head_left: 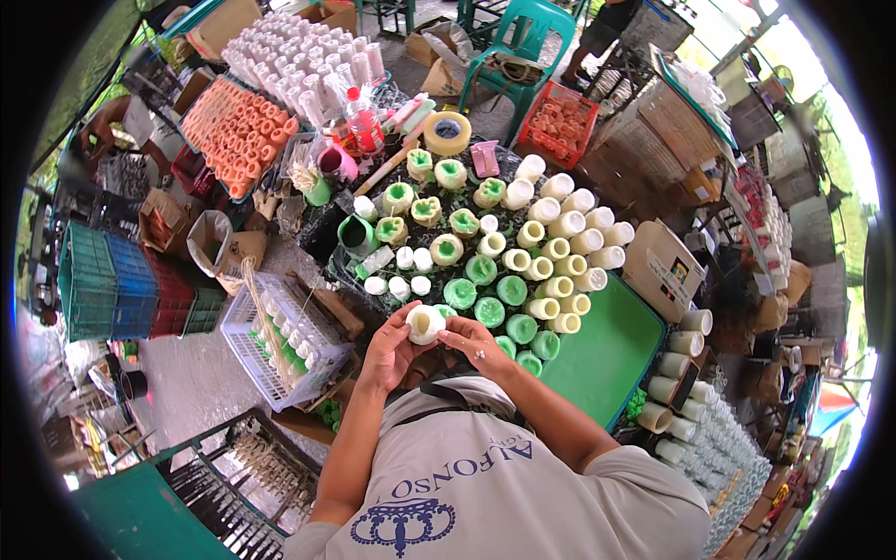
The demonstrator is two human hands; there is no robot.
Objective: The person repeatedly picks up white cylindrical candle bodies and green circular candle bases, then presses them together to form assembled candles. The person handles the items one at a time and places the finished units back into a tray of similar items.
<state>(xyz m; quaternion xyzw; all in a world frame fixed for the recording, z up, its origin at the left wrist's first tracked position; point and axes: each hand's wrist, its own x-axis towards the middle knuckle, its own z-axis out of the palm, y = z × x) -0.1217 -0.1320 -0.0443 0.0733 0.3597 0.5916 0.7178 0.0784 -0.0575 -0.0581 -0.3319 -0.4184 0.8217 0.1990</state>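
Note:
In front of my body, my left hand and my right hand are both closed round a white hollow wax-like cup, its opening facing up. White bits cling to my right fingers. Just beyond lie small white rounded pieces in short rows. Green-filled round cups stand to the right of my hands. Farther off are cream cups with jagged rims and green insides. Tall cream hollow cylinders are grouped at the right of the dark table.
A green board lies to the right, and a white plastic crate stands at the left. A tape roll, a red-labelled bottle and a green pitcher sit on the table. Orange cylinders and a teal chair are beyond.

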